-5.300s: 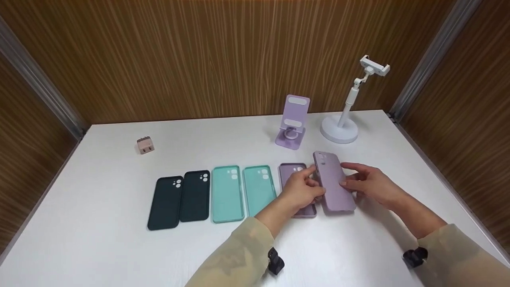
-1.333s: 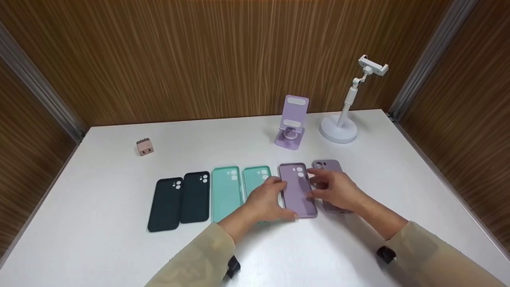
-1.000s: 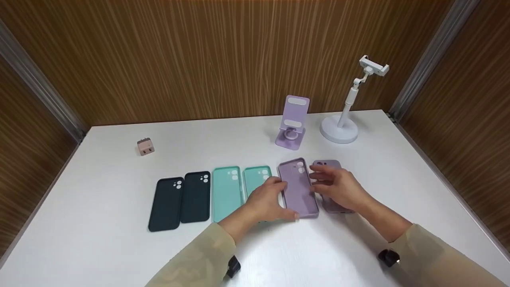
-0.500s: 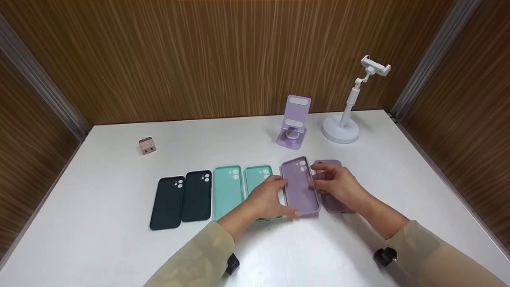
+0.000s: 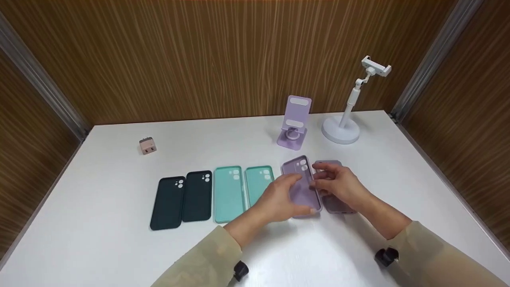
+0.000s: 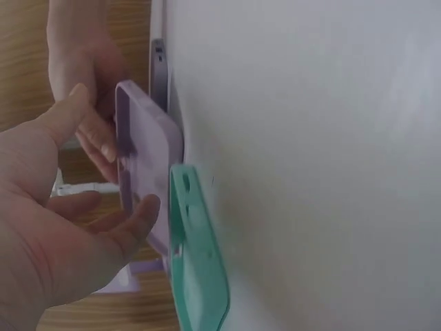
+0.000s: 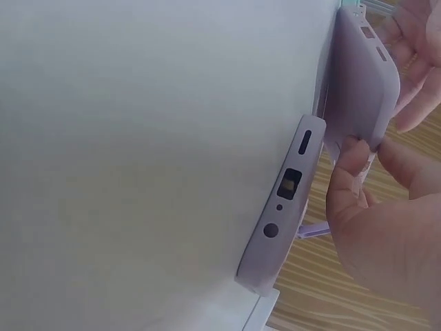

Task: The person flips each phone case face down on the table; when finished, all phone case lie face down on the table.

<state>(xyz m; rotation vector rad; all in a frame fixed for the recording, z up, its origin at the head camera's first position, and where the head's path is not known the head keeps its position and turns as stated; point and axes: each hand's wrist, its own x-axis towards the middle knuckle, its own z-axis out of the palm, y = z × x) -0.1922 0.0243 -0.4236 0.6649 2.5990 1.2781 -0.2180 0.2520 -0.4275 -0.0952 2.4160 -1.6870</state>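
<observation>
With my right hand (image 5: 342, 185) I pinch the right edge of a purple phone case (image 5: 305, 195), its hollow side up, tilted off the table. In the right wrist view, thumb and finger (image 7: 353, 155) grip its rim. My left hand (image 5: 275, 201) hovers over the same case with fingers spread; the left wrist view shows the palm and fingertips (image 6: 148, 207) apart from its inside. A second purple case (image 5: 338, 205) lies back up under my right hand, partly hidden. Two teal cases (image 5: 228, 195) lie to the left, hollow side up.
Two black phone cases (image 5: 167, 203) end the row at the left. Behind stand a purple phone stand (image 5: 297, 111) and a white stand with a round base (image 5: 340, 130). A pink charger plug (image 5: 148, 146) lies at the back left. Wood-grain panels surround the table.
The second purple case, earlier held in both hands, now lies at the right. My right hand has tilted the other purple case up; my left hand has left its left edge and shifted right over it.
</observation>
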